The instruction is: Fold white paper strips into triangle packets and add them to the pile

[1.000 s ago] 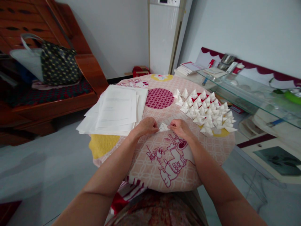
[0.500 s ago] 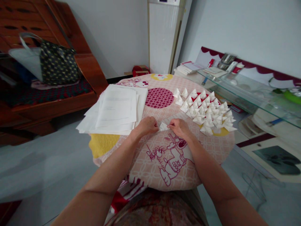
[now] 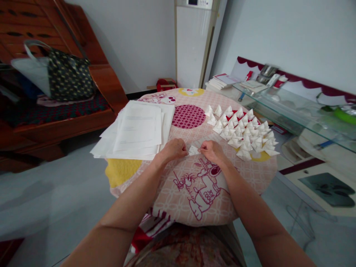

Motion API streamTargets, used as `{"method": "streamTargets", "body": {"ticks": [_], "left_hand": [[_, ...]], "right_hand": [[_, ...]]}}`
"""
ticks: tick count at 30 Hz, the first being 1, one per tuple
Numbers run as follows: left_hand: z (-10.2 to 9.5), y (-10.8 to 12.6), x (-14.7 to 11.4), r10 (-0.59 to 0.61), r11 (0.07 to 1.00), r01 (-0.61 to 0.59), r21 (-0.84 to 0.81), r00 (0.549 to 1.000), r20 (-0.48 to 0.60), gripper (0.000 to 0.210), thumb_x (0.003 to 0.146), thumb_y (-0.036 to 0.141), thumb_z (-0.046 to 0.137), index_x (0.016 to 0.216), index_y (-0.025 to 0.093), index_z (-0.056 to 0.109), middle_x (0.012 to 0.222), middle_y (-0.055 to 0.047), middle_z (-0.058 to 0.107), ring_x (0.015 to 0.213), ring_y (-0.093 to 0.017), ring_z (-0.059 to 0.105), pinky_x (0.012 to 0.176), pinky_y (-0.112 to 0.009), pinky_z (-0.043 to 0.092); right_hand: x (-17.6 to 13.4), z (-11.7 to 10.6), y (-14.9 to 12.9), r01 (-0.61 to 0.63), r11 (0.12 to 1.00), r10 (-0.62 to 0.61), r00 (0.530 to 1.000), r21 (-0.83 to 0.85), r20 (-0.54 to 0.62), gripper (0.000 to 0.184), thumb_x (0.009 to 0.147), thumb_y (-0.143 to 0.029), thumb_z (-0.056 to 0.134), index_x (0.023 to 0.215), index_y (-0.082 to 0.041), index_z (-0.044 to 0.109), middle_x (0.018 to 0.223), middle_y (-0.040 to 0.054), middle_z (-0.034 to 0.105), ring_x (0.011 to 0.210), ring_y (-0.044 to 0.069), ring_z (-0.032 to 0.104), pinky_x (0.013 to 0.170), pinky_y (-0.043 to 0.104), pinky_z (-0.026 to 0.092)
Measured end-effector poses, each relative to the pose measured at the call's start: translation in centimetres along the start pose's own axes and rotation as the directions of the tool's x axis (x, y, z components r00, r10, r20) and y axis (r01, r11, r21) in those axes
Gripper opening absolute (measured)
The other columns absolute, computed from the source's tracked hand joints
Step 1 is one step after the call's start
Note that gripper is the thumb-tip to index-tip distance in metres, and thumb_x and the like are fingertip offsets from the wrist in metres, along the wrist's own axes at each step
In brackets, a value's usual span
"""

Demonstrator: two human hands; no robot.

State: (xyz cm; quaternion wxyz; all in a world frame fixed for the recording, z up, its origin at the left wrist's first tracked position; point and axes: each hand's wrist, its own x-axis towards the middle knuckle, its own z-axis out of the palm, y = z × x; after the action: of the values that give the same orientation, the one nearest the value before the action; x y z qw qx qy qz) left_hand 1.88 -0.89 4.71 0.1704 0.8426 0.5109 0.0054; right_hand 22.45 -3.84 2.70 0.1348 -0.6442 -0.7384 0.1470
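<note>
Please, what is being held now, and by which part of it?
A small folded paper: the left hand pinches its left end, the right hand its right end.

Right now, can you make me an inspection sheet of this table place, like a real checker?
Surface: pink patterned tablecloth with cartoon figures.
Things: small folded paper between the hands; many folded paper shapes bunched at the right; stacked sheets at the left.
Clutter: booklets beyond the table, near a glass shelf holding odds and ends.
Hands: left hand and right hand pinch the small folded paper from opposite sides.
Cables: none I can identify.
Surroundings: wooden bench with a dotted bag; tall white unit.
</note>
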Motion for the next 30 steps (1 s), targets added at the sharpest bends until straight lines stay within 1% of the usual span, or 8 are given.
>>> {"method": "streamTargets", "body": {"ticks": [6,8,10,12,14,22,28,30], "left_hand": [[0.2,0.0,-0.1,0.009,1.000,-0.010,-0.019,0.999,-0.048,0.014,0.082,0.023,0.067,0.087,0.015,0.077,0.085,-0.008,0.074,0.083,-0.023,0.069,0.074,-0.031,0.049],[0.5,0.0,0.0,0.103,0.992,-0.112,-0.065,0.987,-0.119,0.021,0.077,0.013,0.068,0.097,0.015,0.075,0.093,-0.008,0.074,0.086,-0.021,0.068,0.078,-0.030,0.051],[0.8,-0.1,0.1,0.247,0.958,-0.267,-0.102,0.953,-0.178,0.034,0.073,0.003,0.065,0.104,0.015,0.073,0.103,-0.008,0.073,0.092,-0.020,0.068,0.084,-0.029,0.052],[1.1,-0.3,0.3,0.362,0.914,-0.388,-0.120,0.913,-0.189,0.038,0.071,-0.003,0.060,0.102,0.016,0.073,0.106,-0.007,0.072,0.098,-0.019,0.067,0.090,-0.029,0.052],[1.3,-0.5,0.5,0.415,0.888,-0.441,-0.133,0.892,-0.180,0.036,0.072,-0.004,0.058,0.097,0.016,0.074,0.104,-0.007,0.072,0.100,-0.020,0.067,0.093,-0.030,0.052],[1.7,-1.2,0.9,0.420,0.877,-0.449,-0.171,0.889,-0.180,0.037,0.074,-0.003,0.059,0.096,0.019,0.078,0.106,-0.005,0.072,0.101,-0.018,0.068,0.095,-0.030,0.053],[1.8,-1.3,1.1,0.421,0.878,-0.449,-0.168,0.890,-0.174,0.035,0.074,-0.003,0.060,0.094,0.018,0.080,0.109,-0.006,0.074,0.100,-0.018,0.069,0.094,-0.029,0.053],[1.8,-1.2,1.1,0.417,0.882,-0.443,-0.162,0.893,-0.171,0.035,0.074,-0.003,0.061,0.095,0.018,0.080,0.109,-0.006,0.074,0.099,-0.018,0.069,0.094,-0.029,0.054]], "right_hand": [[0.2,-0.1,-0.2,-0.042,0.999,0.041,0.999,0.006,0.014,0.014,0.091,-0.028,0.071,0.085,-0.017,0.078,0.085,0.0085,0.077,0.079,0.020,0.068,0.068,0.029,0.042],[0.2,-0.2,-0.1,-0.061,0.998,0.061,0.998,0.033,0.015,0.012,0.089,-0.027,0.072,0.084,-0.017,0.078,0.082,0.0074,0.077,0.077,0.020,0.068,0.068,0.028,0.042],[0.3,-0.3,-0.1,-0.089,0.994,0.088,0.996,0.067,0.022,0.009,0.087,-0.025,0.073,0.083,-0.017,0.078,0.078,0.0060,0.075,0.074,0.019,0.066,0.066,0.028,0.043],[0.3,-0.4,-0.1,-0.132,0.985,0.128,0.991,0.110,0.036,0.006,0.085,-0.022,0.074,0.083,-0.017,0.078,0.075,0.0048,0.074,0.070,0.018,0.065,0.065,0.027,0.042],[0.3,-0.5,-0.1,-0.173,0.974,0.167,0.985,0.149,0.050,0.005,0.084,-0.020,0.074,0.084,-0.017,0.078,0.074,0.0039,0.073,0.068,0.017,0.064,0.063,0.027,0.042],[0.0,-0.6,-1.5,-0.207,0.977,0.206,0.978,0.049,0.017,0.016,0.078,-0.035,0.081,0.083,-0.021,0.076,0.086,0.0084,0.076,0.080,0.023,0.068,0.068,0.030,0.043],[0.2,-0.5,-1.1,-0.205,0.977,0.205,0.979,0.064,0.005,0.005,0.076,-0.020,0.075,0.081,-0.019,0.077,0.082,0.0071,0.077,0.077,0.020,0.067,0.065,0.027,0.042],[0.3,-0.6,-0.7,-0.213,0.972,0.213,0.977,0.096,0.015,0.011,0.075,-0.013,0.070,0.080,-0.018,0.078,0.078,0.0059,0.076,0.073,0.018,0.066,0.063,0.026,0.042]]}}
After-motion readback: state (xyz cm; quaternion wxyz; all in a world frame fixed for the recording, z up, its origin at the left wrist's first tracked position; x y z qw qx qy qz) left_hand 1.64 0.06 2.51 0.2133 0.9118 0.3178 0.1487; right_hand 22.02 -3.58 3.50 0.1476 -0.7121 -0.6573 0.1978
